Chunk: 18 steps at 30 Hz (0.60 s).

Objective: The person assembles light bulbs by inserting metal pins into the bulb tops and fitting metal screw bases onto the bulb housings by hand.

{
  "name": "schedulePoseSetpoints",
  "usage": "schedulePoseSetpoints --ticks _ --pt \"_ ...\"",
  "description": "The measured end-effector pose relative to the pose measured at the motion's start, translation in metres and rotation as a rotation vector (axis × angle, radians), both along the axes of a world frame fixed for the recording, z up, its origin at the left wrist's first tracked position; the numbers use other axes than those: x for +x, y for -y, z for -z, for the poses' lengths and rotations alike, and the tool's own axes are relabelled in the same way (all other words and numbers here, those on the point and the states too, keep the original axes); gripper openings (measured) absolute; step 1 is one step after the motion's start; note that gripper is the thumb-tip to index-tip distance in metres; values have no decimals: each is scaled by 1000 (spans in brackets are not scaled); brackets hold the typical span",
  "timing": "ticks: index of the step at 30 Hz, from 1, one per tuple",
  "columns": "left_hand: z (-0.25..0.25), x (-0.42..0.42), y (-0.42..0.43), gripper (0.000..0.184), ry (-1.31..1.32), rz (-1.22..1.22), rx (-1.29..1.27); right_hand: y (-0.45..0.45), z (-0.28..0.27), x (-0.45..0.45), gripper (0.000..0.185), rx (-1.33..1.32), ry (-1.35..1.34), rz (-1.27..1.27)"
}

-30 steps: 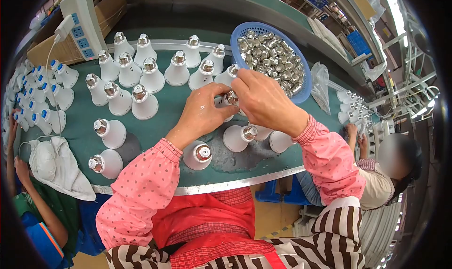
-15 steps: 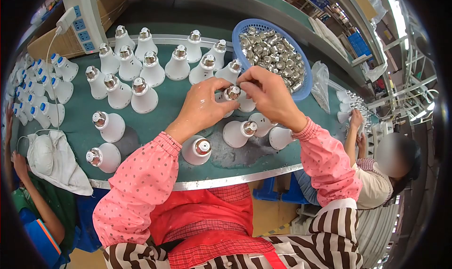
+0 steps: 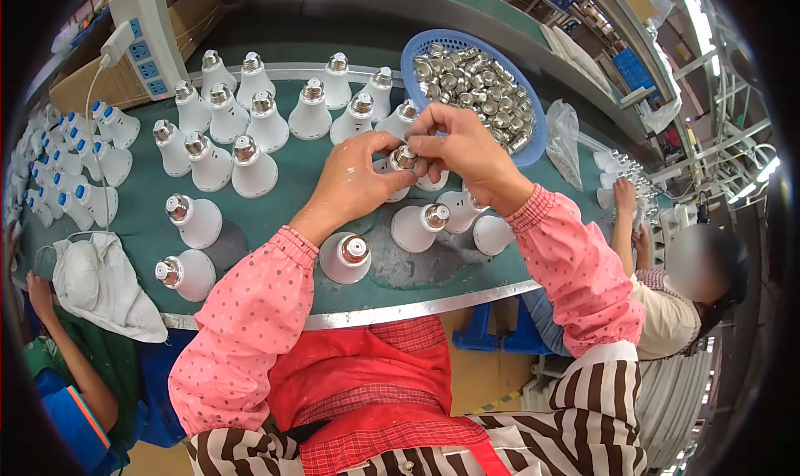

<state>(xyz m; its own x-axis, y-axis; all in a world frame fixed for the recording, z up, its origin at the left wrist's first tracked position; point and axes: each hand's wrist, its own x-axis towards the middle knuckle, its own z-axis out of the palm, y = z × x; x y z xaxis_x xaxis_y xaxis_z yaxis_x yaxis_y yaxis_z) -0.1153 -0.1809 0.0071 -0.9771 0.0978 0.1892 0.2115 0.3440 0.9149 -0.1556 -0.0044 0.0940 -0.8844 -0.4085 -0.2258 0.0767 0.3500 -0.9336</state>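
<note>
My left hand (image 3: 357,176) has its thumb and fingers closed round a white bulb housing with a silver screw cap (image 3: 403,157). Over that cap, the fingertips of my right hand (image 3: 462,149) are pinched together; whatever they hold is too small to make out. Just below my hands stand other white housings with silver caps, one of them (image 3: 414,228) tilted to the right. A separate housing (image 3: 342,261) nearer the table edge shows a brownish ring in its cap. Behind my right hand lies a blue basket (image 3: 537,134) full of loose metal caps (image 3: 479,88).
Capped housings (image 3: 254,172) stand in rows at the left and back. Blue-topped ones (image 3: 112,163) crowd the far left beside a white cloth bag (image 3: 108,293). A power strip (image 3: 146,42) stands at the back left. A co-worker (image 3: 675,309) sits at the right; another person's arm shows at left.
My right hand has come in from beside the held cap to just over it. The left hand keeps its hold. The right co-worker's hand has shifted slightly among the housings.
</note>
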Motion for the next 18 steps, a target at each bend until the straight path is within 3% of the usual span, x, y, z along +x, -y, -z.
schedulePoseSetpoints --ticks 7,13,18 --pt "3 5 2 46 -11 -10 21 3 6 2 6 91 -45 -23" --pt "8 9 5 45 -57 -11 52 -3 11 0 5 -90 234 11" --pt "4 9 8 47 18 15 50 -7 17 -4 5 -155 250 -65"
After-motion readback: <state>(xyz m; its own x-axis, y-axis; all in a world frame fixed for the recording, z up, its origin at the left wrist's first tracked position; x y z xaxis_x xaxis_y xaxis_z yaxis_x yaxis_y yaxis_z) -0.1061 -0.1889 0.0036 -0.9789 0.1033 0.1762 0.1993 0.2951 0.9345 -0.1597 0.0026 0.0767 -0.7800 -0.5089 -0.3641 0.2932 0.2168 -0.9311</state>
